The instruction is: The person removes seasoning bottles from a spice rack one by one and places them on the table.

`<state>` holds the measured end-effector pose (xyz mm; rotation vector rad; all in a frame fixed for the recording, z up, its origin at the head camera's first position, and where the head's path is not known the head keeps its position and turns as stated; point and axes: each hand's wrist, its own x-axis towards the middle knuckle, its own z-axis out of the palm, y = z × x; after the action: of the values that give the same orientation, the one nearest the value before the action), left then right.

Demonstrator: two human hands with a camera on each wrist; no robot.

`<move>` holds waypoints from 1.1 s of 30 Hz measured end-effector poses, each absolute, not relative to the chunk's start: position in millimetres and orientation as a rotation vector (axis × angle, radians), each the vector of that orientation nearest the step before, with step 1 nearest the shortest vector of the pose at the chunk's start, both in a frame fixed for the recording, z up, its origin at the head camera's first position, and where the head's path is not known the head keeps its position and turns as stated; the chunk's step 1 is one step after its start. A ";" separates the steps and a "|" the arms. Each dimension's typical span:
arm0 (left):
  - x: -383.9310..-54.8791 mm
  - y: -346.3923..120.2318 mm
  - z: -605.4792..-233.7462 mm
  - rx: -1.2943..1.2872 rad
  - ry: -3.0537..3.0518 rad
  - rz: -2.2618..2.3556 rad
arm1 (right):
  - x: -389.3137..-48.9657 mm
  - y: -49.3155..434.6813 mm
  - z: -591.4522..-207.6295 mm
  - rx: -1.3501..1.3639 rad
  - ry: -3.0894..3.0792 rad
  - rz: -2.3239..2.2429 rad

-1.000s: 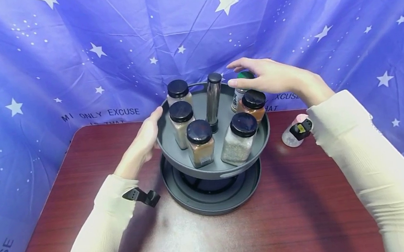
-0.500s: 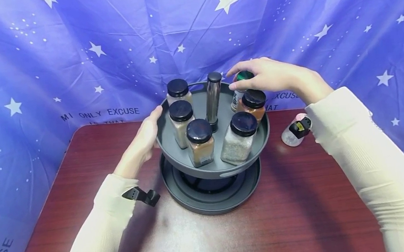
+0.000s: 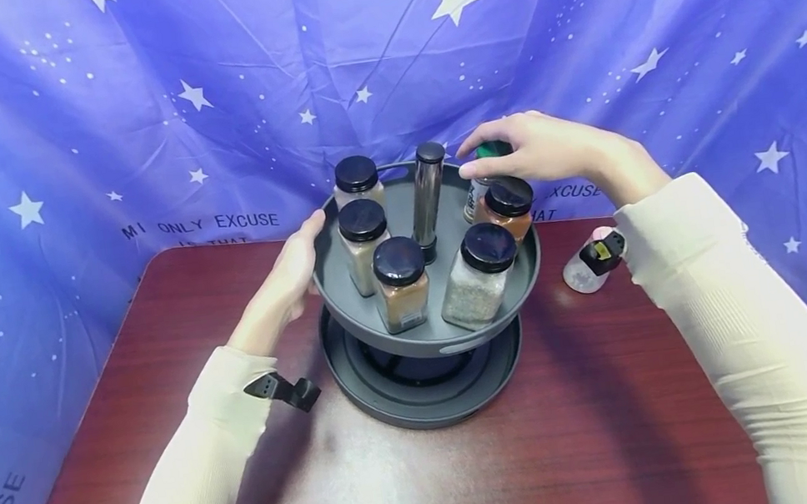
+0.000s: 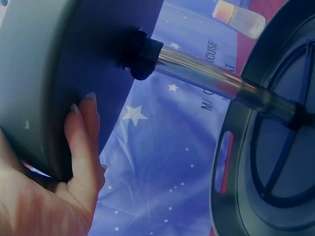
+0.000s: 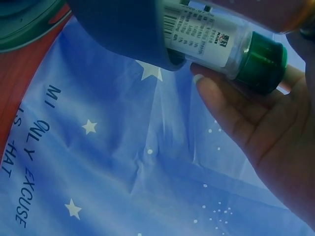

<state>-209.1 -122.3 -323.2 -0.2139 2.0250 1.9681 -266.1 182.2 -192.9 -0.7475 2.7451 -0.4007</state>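
Note:
My left hand (image 3: 287, 276) grips the rim of the grey upper tray (image 3: 445, 285); in the left wrist view its fingers (image 4: 81, 132) bend under the tray. My right hand (image 3: 542, 152) holds a spice bottle (image 5: 204, 37) with a green cap (image 5: 262, 61) at the tray's back right. The bottle stands inside the rim, partly hidden by the hand in the head view. Beside it sits a black-lidded jar of orange-brown spice (image 3: 507, 210). A large jar of pale green flakes (image 3: 477, 276) stands in front, and a tan-filled jar (image 3: 402, 286) stands left of that.
A metal post (image 3: 429, 202) rises through the tray's middle and joins it to the lower tray (image 3: 430, 408). More jars (image 3: 365, 244) line the left side. A pink-capped bottle (image 3: 583, 274) stands on the red-brown table (image 3: 586, 448), with a starry curtain (image 3: 208, 141) behind.
My right hand has settled slightly lower around the green-capped bottle. The left hand and the tray stay where they were.

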 end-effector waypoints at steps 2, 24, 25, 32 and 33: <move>-208.9 -122.7 -323.5 -0.209 2.023 1.965 | -266.8 183.5 -194.3 -0.776 2.754 -0.397; -206.5 -123.3 -325.7 -0.185 2.017 1.958 | -257.9 201.2 -192.0 -0.739 2.842 -0.594; -206.8 -123.1 -325.5 -0.183 2.019 1.958 | -257.4 202.7 -191.4 -0.723 2.850 -0.621; -208.0 -122.6 -324.2 -0.199 2.020 1.962 | -256.6 210.7 -186.0 -0.699 2.870 -0.679; -208.1 -122.4 -324.1 -0.205 2.019 1.965 | -256.8 211.3 -185.0 -0.695 2.865 -0.682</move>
<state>-208.1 -122.4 -324.1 -0.2049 2.0191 1.9650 -256.8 211.3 -185.0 -0.6953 2.8647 -0.6817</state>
